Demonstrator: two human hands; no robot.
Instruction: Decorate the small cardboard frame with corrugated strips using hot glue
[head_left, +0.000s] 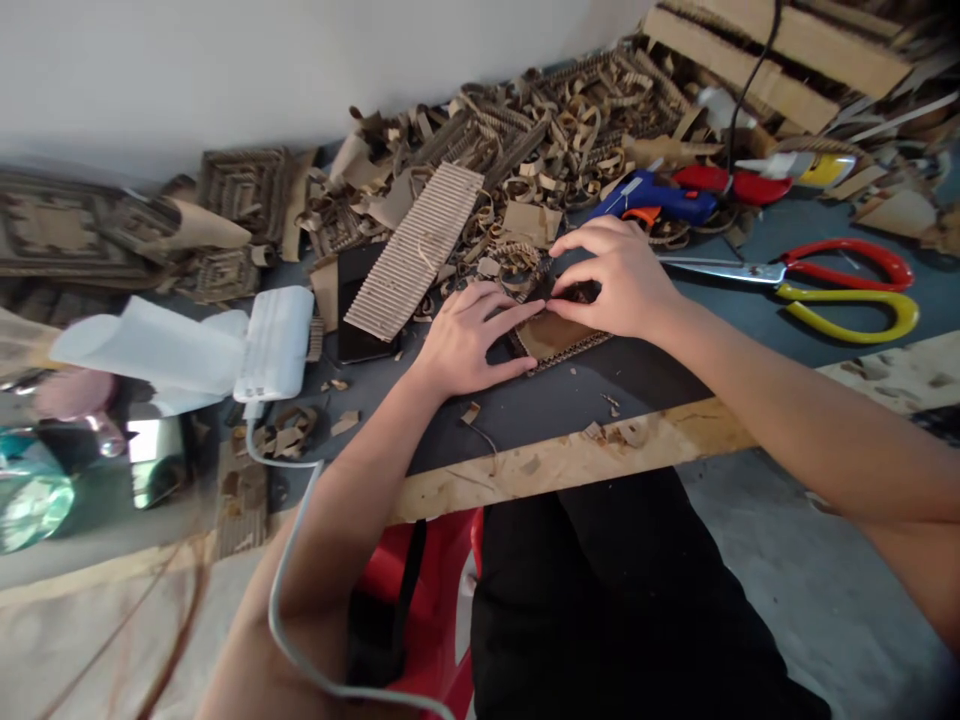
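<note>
A small flat cardboard piece [555, 338] with a corrugated border lies on the dark tabletop between my two hands. My left hand [474, 342] grips its left side, thumb at the near corner and index finger reaching to the far part. From the right, my right hand [619, 275] bends over the piece, thumb and index fingertips pinched at its far edge, close to the left index finger. What exactly lies between those right fingertips is too small to tell. Curled corrugated strips [521, 262] lie just behind the piece.
Scissors [780, 275] with red and yellow handles lie right, below a blue glue gun [660, 200]. A corrugated sheet [416, 250] rests across a black phone-like slab [360, 345]. A white power bank [274, 345] trails a cable over my left arm. Cardboard scraps [480, 130] heap behind.
</note>
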